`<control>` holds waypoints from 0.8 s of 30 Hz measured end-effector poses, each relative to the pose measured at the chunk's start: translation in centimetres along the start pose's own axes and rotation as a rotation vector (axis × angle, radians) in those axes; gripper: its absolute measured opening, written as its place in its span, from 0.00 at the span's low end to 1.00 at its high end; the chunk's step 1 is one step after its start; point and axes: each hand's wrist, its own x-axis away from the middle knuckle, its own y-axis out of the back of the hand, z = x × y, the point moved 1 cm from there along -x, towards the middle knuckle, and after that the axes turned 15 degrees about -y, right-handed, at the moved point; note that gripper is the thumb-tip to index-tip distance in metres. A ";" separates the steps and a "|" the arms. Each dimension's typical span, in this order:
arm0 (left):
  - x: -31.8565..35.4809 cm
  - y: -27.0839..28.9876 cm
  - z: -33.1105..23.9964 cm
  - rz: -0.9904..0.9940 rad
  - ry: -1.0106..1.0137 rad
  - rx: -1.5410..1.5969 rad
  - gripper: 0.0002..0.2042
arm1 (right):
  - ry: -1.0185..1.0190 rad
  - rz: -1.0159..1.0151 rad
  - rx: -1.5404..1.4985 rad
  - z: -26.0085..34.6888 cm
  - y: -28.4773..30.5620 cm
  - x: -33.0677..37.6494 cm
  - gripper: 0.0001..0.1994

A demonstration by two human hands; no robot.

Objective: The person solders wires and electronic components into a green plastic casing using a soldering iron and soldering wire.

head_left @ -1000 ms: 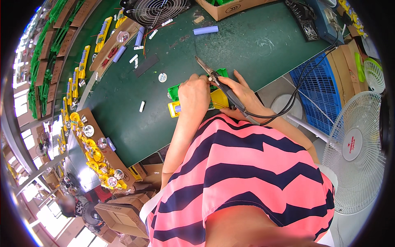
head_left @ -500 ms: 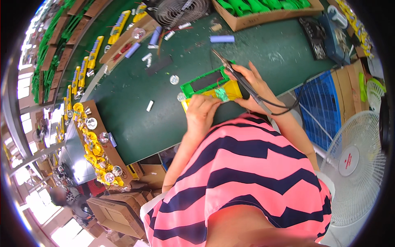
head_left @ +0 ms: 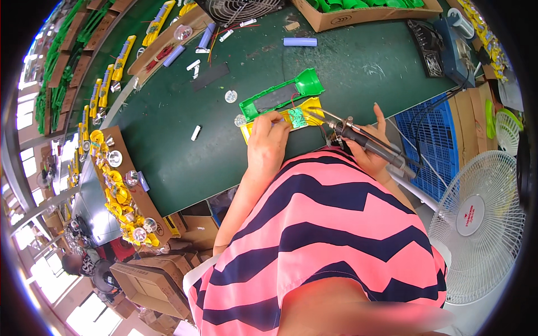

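A yellow plastic casing half (head_left: 312, 106) lies at the near edge of the green table, with a small green circuit board (head_left: 296, 117) and thin wires on it. My left hand (head_left: 267, 143) presses on the casing with bent fingers drawn together, left of the board. In my right hand (head_left: 370, 154) is a dark soldering iron (head_left: 367, 143), its thin tip pointing left towards the board; whether it touches cannot be made out. My right index finger sticks up. Just beyond lies a green casing half (head_left: 309, 84) with a dark pad inside.
A blue battery cell (head_left: 300, 42) and a small round white disc (head_left: 231, 96) lie farther back. A cardboard box (head_left: 347, 21) holds green parts. At right stand a blue soldering station (head_left: 457, 45) and a white fan (head_left: 471, 215). Yellow lamp parts (head_left: 120, 193) fill a box at left.
My right hand has lowered and turned the soldering iron, bringing its tip down from above the green casing to beside the board. My left hand stays on the yellow casing. The view has shifted slightly.
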 end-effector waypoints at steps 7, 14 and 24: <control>0.3 -1.7 -0.1 -0.142 0.144 0.066 0.06 | -0.419 -0.157 -0.704 -0.7 -2.6 1.5 0.09; 0.1 -1.7 -0.2 -0.118 0.098 0.036 0.08 | -0.587 -0.126 -0.768 -0.1 -3.0 1.3 0.09; -0.1 -1.4 -0.1 -0.106 0.100 0.046 0.08 | -0.327 -0.150 -0.483 -0.7 -3.3 0.6 0.09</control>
